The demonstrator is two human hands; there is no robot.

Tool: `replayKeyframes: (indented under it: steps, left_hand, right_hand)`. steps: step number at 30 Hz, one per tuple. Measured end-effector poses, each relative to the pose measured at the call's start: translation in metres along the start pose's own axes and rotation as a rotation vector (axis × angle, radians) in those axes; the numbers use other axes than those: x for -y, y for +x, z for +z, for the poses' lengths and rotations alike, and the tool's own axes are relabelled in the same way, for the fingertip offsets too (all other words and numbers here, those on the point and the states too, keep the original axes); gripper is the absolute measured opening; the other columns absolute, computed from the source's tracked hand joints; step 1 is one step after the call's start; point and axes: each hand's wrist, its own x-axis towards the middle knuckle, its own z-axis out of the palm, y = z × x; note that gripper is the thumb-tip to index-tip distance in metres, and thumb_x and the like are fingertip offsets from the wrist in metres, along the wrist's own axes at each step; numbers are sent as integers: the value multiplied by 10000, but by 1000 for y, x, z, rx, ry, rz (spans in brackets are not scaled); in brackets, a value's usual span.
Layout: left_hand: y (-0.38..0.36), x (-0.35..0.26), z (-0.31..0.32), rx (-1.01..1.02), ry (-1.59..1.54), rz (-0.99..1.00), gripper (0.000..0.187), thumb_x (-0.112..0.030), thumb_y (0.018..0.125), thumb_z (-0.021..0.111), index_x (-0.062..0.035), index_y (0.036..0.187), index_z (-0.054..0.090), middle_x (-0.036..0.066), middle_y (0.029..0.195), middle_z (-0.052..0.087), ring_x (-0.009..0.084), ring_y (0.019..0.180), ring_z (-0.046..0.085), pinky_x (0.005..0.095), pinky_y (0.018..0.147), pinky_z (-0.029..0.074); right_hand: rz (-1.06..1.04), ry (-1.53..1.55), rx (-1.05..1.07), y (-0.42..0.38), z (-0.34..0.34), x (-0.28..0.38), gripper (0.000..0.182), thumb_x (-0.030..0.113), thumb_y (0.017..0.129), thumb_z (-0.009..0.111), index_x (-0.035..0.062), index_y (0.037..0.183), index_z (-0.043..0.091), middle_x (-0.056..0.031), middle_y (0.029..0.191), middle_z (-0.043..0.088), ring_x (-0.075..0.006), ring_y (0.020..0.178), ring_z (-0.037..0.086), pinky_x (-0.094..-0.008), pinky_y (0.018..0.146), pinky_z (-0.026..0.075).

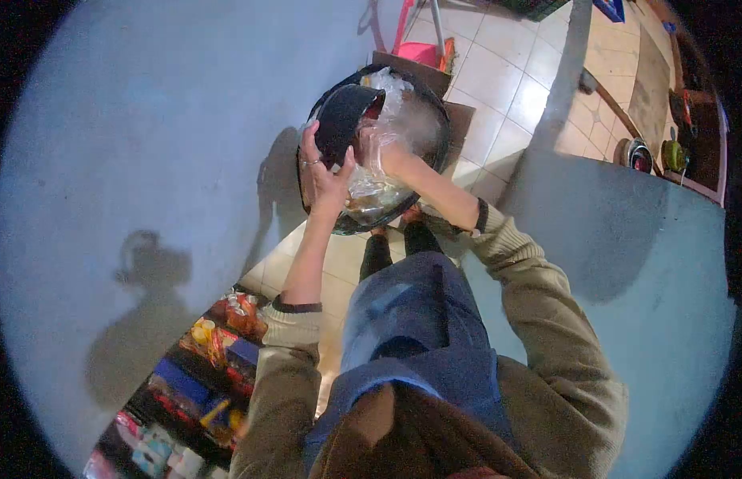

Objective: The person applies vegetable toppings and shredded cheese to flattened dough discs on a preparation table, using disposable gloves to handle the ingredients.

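A black rounded container, tilted with its reddish inner side to the right, is held by my left hand. The thumb and fingers of that hand spread along its lower edge, and a ring shows on one finger. My right hand reaches in by the container's mouth, among crumpled clear plastic; its fingers are blurred and partly hidden there. Both hands are over a large black bin, whose inside holds more clear plastic.
Brown cardboard stands behind the bin. A pink dustpan-like object lies farther back on the tiled floor. Shelves with colourful packets are at lower left. A blue wall borders the left; a grey-blue low wall is at right.
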Motion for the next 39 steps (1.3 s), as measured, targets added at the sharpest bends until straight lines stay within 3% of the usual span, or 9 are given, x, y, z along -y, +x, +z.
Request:
replayKeyframes:
  steps: [7, 8, 15, 19, 23, 30, 32, 35, 39]
  left_hand:
    - [3, 18, -5, -96, 65, -41, 679, -247, 814, 626, -96, 1351, 238, 200, 1267, 414, 295, 1111, 488, 403, 934, 398]
    - [1, 18, -7, -130, 40, -61, 685, -249, 815, 625, -94, 1352, 230, 205, 1269, 410, 300, 1104, 495, 405, 936, 396]
    - [-6, 17, -30, -328, -103, -158, 678, -211, 849, 584, -33, 1359, 175, 218, 1320, 352, 316, 1201, 399, 410, 997, 336]
    - [-25, 15, -37, -372, -386, -348, 692, -274, 868, 575, -38, 1370, 159, 195, 1335, 342, 298, 1224, 374, 410, 988, 357]
    - [-44, -9, -52, -436, -670, -645, 739, -425, 865, 552, -78, 1382, 154, 157, 1348, 345, 294, 1189, 433, 430, 941, 420]
    - [-92, -5, -99, -379, -1407, -792, 623, -569, 880, 395, -145, 1334, 342, 102, 1265, 486, 272, 1013, 580, 430, 802, 528]
    - [-127, 0, -122, -285, -1510, -809, 647, -583, 873, 394, -132, 1334, 342, 108, 1248, 499, 287, 989, 584, 415, 769, 538]
    - [-192, 18, -153, -308, -1626, -1012, 780, -647, 825, 418, -80, 1349, 301, 166, 1238, 493, 341, 934, 603, 406, 725, 554]
    - [-286, 18, -199, -568, -1472, -914, 760, -617, 828, 457, -207, 1404, 179, 96, 1441, 207, 343, 1109, 502, 421, 767, 545]
  right_hand:
    - [-251, -123, -25, -32, -8, -19, 303, 162, 793, 527, 16, 1052, 583, -187, 1060, 599, -333, 1011, 570, -421, 869, 454]
    - [13, -264, 299, -25, -14, -18, 314, 150, 825, 483, 51, 1111, 566, -164, 1188, 538, -299, 1114, 517, -415, 955, 395]
    - [-88, -374, 5, -70, 2, -32, 425, 145, 860, 420, 122, 1283, 451, -104, 1399, 349, -278, 1301, 301, -496, 1029, 283]
    - [93, -48, 235, -61, 4, -23, 406, 126, 880, 394, 98, 1281, 454, -131, 1410, 318, -282, 1309, 270, -406, 1061, 276]
    - [183, -52, 168, -31, 76, -60, 347, 127, 878, 387, 70, 1195, 519, -150, 1276, 469, -296, 1193, 441, -369, 1001, 369]
    - [-409, -117, -89, -16, 99, -139, 357, 96, 762, 495, 24, 1104, 568, -204, 1064, 588, -353, 981, 555, -400, 872, 430]
    - [-180, -139, 21, -27, 36, -67, 317, 146, 845, 480, 19, 1124, 563, -212, 1090, 569, -366, 1036, 514, -417, 914, 390]
    - [-506, -71, -224, -36, 20, -2, 252, 207, 909, 465, 5, 952, 610, -171, 856, 608, -334, 766, 573, -401, 688, 459]
    - [-366, 154, 353, -31, 84, 29, 259, 242, 918, 468, 19, 912, 599, -33, 760, 575, -153, 597, 545, -241, 510, 448]
